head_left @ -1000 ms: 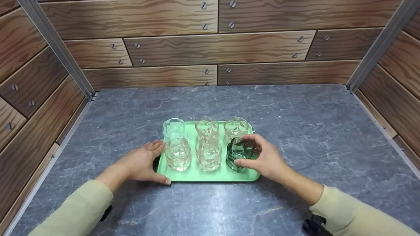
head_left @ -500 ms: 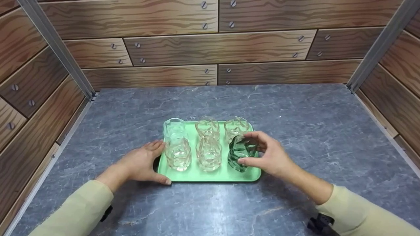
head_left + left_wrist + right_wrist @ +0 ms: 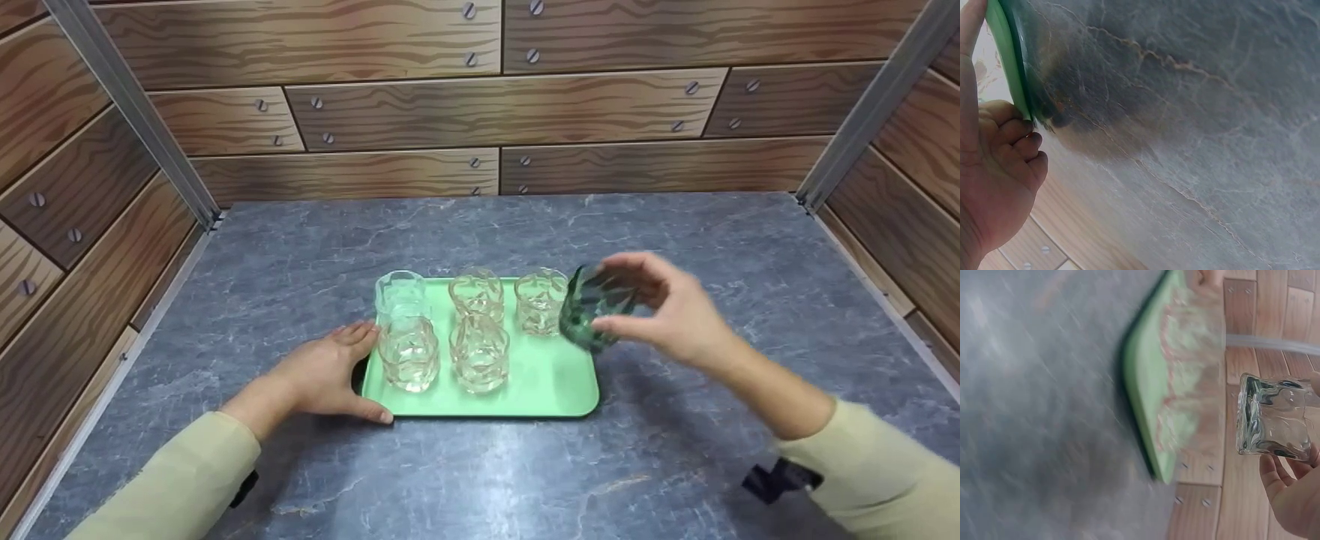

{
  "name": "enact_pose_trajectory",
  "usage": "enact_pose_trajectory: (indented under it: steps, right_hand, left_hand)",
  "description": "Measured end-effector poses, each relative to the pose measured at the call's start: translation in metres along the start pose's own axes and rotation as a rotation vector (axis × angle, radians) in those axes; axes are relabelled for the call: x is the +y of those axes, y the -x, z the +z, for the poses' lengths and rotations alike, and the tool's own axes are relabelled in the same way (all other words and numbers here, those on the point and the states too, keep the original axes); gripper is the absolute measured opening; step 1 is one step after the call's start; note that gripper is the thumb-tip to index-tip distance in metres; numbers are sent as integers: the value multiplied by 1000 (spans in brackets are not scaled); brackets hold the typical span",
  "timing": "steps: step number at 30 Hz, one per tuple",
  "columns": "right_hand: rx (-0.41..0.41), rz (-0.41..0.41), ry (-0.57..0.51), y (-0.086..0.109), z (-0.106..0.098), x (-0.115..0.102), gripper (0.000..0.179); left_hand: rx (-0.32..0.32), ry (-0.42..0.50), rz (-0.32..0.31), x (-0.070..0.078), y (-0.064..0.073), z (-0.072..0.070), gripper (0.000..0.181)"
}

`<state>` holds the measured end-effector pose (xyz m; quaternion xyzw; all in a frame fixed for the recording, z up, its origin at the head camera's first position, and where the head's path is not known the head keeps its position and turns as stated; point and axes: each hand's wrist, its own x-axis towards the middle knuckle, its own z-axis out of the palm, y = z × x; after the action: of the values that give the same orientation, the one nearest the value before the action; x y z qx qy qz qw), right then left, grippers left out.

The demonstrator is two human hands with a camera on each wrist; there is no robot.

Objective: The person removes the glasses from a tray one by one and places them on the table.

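My right hand [image 3: 679, 315] holds a dark green glass [image 3: 592, 315] between thumb and fingers, raised and tilted over the right edge of a light green tray [image 3: 544, 386]. In the right wrist view this glass [image 3: 1275, 419] looks thick and wavy-walled, with fingers curled beside it. My left hand [image 3: 319, 371] touches the tray's left side, its thumb straight at the near left corner and its fingers at the rim. Several glasses stand on the tray, among them a pale bluish one [image 3: 401, 296] and a clear one [image 3: 480, 356] at the front middle.
A grey marbled tabletop [image 3: 480, 480] lies under the tray. Wood-patterned panels [image 3: 390, 112] close off the back and sides, with metal posts [image 3: 127, 97] in the corners.
My right hand has lifted the dark green glass from the tray's front right and carried it up, right and away from me. The left hand stays in place at the tray.
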<state>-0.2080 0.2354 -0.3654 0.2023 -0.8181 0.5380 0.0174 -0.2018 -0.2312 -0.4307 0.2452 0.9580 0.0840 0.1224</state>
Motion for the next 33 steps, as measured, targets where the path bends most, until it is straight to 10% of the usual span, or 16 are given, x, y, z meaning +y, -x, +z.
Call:
enact_pose_trajectory:
  steps: [16, 33]
  right_hand:
    - [125, -41, -23, -51, -53, 11, 66]
    - [147, 37, -134, -89, -56, 57, 65]
  left_hand:
    - [-12, -5, -19, 0, 0, 1, 141]
    - [6, -20, 4, -1, 0, 2, 138]
